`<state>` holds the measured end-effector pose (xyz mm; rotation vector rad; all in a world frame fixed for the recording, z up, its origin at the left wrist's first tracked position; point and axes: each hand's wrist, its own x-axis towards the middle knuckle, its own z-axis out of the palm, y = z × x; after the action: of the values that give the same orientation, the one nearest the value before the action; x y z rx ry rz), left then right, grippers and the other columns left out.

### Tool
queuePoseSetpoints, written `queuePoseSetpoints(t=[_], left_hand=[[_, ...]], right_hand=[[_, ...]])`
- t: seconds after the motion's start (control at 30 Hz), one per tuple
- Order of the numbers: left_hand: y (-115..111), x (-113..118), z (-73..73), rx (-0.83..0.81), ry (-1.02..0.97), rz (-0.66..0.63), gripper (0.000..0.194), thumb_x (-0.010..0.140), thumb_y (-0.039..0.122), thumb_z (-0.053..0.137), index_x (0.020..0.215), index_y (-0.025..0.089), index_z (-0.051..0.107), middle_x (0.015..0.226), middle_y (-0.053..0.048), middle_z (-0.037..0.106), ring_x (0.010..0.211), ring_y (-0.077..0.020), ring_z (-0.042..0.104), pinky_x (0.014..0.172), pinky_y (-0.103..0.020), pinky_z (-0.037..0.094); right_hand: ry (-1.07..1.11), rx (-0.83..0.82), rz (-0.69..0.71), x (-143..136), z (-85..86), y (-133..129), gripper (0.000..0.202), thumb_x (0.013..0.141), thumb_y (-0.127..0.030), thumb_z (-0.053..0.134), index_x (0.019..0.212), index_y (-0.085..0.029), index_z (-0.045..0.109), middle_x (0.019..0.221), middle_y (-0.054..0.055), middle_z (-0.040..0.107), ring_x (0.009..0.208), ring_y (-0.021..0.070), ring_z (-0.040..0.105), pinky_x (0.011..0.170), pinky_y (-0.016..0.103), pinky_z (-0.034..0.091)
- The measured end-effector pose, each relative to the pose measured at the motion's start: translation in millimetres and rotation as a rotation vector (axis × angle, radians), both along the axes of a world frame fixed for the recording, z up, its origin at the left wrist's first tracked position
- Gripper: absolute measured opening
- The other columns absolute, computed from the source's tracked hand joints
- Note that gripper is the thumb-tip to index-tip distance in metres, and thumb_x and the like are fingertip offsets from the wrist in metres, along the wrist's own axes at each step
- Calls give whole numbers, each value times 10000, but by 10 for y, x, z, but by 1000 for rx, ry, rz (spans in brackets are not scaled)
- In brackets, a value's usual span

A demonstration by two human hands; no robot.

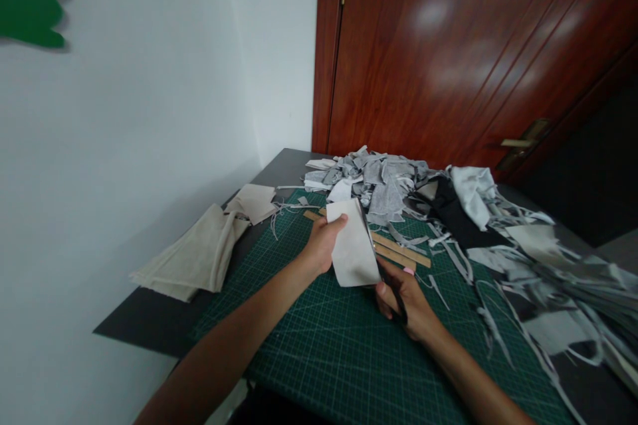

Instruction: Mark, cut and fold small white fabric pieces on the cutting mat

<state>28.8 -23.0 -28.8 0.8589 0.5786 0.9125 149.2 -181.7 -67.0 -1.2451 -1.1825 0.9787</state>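
Observation:
My left hand (323,240) grips a cream rectangular piece of fabric (355,252) by its left side, thumb on top and the other fingers behind it. The piece is held up above the green cutting mat (319,339). In my right hand (406,299) is a pair of scissors (397,297) with black handles, my fingers wrapped round them. Their blades run along the right edge of the cream fabric, pointing away from me. Whether the blades are parted is too small to tell.
Wooden rulers (399,251) lie on the mat behind the fabric. Grey and white scraps (383,179) are heaped at the back, with more strips (573,279) and a black cloth (458,212) at right. Folded cream fabric (194,255) lies at left. A wall and a wooden door (438,60) stand behind.

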Motion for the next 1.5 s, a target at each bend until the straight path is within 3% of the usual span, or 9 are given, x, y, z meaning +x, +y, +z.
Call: queuePoseSetpoints(t=[0.27, 1.5], left_hand=[[-16, 11, 23, -18, -12, 16, 366, 559, 399, 924, 722, 134, 731, 656, -61, 713, 584, -194, 641, 598, -313, 485], [-23, -10, 55, -20, -13, 12, 387, 561, 403, 929, 756, 131, 734, 705, -66, 727, 614, -196, 653, 607, -310, 490]], right_hand=[[-1, -8, 7, -5, 13, -2, 877, 830, -681, 706, 1479, -118, 526, 645, -63, 458, 426, 61, 337, 374, 199, 331], [10, -39, -3, -5, -1, 15, 926, 803, -676, 736, 1495, -110, 498, 573, -94, 419, 414, 71, 321, 363, 211, 354]])
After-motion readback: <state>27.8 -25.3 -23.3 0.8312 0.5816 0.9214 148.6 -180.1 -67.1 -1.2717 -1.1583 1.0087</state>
